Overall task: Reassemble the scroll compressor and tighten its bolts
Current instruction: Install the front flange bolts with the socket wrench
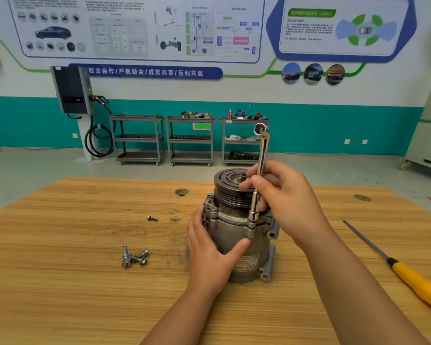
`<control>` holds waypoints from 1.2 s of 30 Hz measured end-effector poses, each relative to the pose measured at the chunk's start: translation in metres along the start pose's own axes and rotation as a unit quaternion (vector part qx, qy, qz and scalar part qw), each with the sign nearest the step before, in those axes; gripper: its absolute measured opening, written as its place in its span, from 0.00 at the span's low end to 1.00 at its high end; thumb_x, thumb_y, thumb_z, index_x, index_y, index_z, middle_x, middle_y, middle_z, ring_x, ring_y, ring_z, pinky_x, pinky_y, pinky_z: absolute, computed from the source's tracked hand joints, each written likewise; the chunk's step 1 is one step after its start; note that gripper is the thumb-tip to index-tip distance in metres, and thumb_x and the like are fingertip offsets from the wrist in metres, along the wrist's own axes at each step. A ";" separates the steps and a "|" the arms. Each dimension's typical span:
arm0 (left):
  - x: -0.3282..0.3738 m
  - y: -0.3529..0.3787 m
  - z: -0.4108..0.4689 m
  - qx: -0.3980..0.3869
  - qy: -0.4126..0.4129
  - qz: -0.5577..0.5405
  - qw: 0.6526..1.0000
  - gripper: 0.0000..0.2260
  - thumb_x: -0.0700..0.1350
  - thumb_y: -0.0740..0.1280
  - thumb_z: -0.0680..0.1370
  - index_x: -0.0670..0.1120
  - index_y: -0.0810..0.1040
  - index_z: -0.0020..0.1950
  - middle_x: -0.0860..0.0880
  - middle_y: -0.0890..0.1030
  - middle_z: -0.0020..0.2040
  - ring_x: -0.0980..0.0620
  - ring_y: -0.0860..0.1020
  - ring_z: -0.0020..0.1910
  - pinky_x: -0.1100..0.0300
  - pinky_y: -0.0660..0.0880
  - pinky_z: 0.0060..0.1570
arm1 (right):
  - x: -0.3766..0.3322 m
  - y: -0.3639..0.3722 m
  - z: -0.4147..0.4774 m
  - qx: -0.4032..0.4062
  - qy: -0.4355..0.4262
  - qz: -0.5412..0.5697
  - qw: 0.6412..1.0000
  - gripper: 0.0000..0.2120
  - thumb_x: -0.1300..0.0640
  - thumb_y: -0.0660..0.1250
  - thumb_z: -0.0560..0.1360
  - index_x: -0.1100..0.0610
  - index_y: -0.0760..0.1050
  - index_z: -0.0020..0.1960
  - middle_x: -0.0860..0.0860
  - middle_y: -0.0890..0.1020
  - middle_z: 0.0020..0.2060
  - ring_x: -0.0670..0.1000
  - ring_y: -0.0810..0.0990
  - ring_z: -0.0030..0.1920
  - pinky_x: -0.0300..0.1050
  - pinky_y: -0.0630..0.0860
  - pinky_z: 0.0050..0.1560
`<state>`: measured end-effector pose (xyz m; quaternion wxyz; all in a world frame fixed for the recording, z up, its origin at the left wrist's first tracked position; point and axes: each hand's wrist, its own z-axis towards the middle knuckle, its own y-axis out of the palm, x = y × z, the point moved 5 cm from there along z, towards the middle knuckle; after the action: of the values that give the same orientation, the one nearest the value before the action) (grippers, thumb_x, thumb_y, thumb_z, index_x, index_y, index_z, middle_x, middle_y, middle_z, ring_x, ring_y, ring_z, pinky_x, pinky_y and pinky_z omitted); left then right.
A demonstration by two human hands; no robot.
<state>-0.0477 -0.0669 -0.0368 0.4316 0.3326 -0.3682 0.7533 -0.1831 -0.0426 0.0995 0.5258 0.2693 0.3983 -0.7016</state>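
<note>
A grey scroll compressor (237,235) stands upright on the wooden table (85,282), its black pulley on top. My left hand (209,252) grips the housing from the left, thumb across the front. My right hand (284,195) holds a chrome socket wrench (258,175) that stands nearly upright, its lower end set on a bolt at the housing flange. A small pile of loose bolts (134,257) lies to the left of the compressor. One single bolt (152,218) lies farther back.
A yellow-handled file (398,265) lies at the right side of the table. Two round holes (181,191) mark the tabletop's far side. Three grey shelf carts (190,140) and a wall-mounted charger (72,90) stand by the far wall.
</note>
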 end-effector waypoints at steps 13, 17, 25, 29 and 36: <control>-0.002 0.001 0.000 -0.004 -0.003 -0.001 1.000 0.46 0.71 0.66 0.61 0.65 0.44 0.72 0.61 0.54 0.73 0.57 0.55 0.73 0.50 0.59 0.72 | 0.003 -0.005 0.002 -0.003 0.010 0.027 1.000 0.09 0.63 0.59 0.80 0.50 0.74 0.48 0.46 0.84 0.41 0.42 0.73 0.25 0.33 0.73 0.31; -0.001 0.001 0.000 -0.003 0.002 -0.001 1.000 0.45 0.71 0.66 0.61 0.65 0.45 0.72 0.61 0.54 0.72 0.57 0.55 0.74 0.50 0.59 0.73 | 0.004 -0.005 0.002 -0.008 0.013 0.025 1.000 0.07 0.63 0.62 0.79 0.52 0.75 0.48 0.47 0.84 0.37 0.41 0.73 0.25 0.32 0.72 0.30; -0.002 0.001 0.000 0.000 0.005 -0.002 1.000 0.45 0.70 0.66 0.61 0.66 0.45 0.71 0.62 0.54 0.72 0.60 0.55 0.72 0.52 0.59 0.72 | 0.004 0.002 0.001 -0.016 0.004 0.006 1.000 0.10 0.61 0.63 0.78 0.46 0.74 0.47 0.47 0.82 0.43 0.43 0.75 0.27 0.38 0.74 0.34; -0.003 0.001 0.000 -0.001 0.006 -0.003 1.000 0.44 0.70 0.67 0.61 0.67 0.44 0.70 0.63 0.54 0.71 0.59 0.55 0.72 0.54 0.59 0.71 | 0.004 0.003 0.001 -0.021 -0.003 0.003 1.000 0.14 0.63 0.62 0.79 0.43 0.75 0.50 0.46 0.81 0.41 0.42 0.75 0.27 0.35 0.74 0.34; -0.001 0.001 0.000 -0.004 0.008 -0.003 1.000 0.43 0.71 0.66 0.61 0.70 0.42 0.68 0.64 0.53 0.70 0.61 0.54 0.72 0.56 0.57 0.71 | 0.009 -0.003 0.001 0.053 0.003 -0.011 0.999 0.08 0.57 0.71 0.73 0.50 0.72 0.40 0.46 0.77 0.34 0.43 0.74 0.27 0.36 0.74 0.29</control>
<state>-0.0483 -0.0675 -0.0375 0.4382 0.3260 -0.3668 0.7531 -0.1890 -0.0479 0.0937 0.5019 0.2951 0.3649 -0.7266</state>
